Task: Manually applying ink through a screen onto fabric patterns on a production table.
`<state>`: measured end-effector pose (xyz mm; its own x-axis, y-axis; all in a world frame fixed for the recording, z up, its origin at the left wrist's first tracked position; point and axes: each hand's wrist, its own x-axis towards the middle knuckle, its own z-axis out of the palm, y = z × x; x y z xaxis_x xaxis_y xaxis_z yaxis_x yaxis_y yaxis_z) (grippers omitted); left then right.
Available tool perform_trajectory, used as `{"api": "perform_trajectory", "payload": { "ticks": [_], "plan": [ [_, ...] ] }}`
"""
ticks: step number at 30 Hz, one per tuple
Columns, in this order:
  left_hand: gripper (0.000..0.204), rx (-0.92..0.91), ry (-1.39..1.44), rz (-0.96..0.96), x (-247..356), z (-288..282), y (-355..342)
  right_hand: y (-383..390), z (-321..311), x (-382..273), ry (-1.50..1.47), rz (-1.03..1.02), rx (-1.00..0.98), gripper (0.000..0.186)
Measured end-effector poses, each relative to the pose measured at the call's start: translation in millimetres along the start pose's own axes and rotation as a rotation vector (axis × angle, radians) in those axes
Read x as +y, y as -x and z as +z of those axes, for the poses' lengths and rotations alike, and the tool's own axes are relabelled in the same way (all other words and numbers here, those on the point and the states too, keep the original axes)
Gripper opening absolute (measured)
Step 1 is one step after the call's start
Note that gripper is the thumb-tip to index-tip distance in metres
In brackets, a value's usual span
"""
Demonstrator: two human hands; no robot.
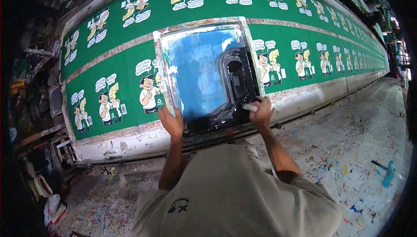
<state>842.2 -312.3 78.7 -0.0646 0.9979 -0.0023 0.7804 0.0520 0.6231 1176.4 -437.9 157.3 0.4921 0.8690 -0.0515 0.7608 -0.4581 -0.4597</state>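
A metal-framed printing screen (pixel 204 69) with a blue mesh lies on a long table covered in green cloth (pixel 130 63) printed with rows of cartoon figures. Black ink pools along the screen's right and near sides. My left hand (pixel 170 121) grips the frame's near left corner. My right hand (pixel 261 108) holds the near right corner, its fingers closed over a small whitish piece at the frame's edge.
The table's paint-stained front edge (pixel 130 139) runs left to right before me. The floor (pixel 347 150) is speckled with paint, with a blue tool (pixel 388 174) lying at the right. Shelves and clutter (pixel 39 119) crowd the dark left side.
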Motion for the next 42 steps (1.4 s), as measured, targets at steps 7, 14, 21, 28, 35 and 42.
{"api": "perform_trajectory", "payload": {
  "ticks": [7, 14, 21, 28, 35, 42],
  "plan": [
    [0.056, -0.004, -0.045, 0.001, 12, 1, -5, -176, -8, -42, 0.332, -0.468, -0.312, 0.032],
    [0.057, 0.043, -0.039, -0.032, 4, 1, -7, -42, 25, -5, 0.238, -0.448, -0.029, 0.025],
    [0.05, 0.051, 0.041, 0.027, 5, -1, -12, -29, -3, 33, 0.109, -0.423, -0.005, 0.025],
    [0.033, 0.072, 0.435, 0.042, 43, 25, -5, -48, -3, 102, -0.603, 0.447, 0.125, 0.037],
    [0.043, 0.138, 0.27, 0.074, 187, 158, 27, -150, -92, 290, -0.496, 0.366, 0.165, 0.031],
    [0.053, 0.108, 0.131, 0.185, 214, 171, 82, -91, -92, 345, -0.491, 0.407, 0.214, 0.045]
  ]
}}
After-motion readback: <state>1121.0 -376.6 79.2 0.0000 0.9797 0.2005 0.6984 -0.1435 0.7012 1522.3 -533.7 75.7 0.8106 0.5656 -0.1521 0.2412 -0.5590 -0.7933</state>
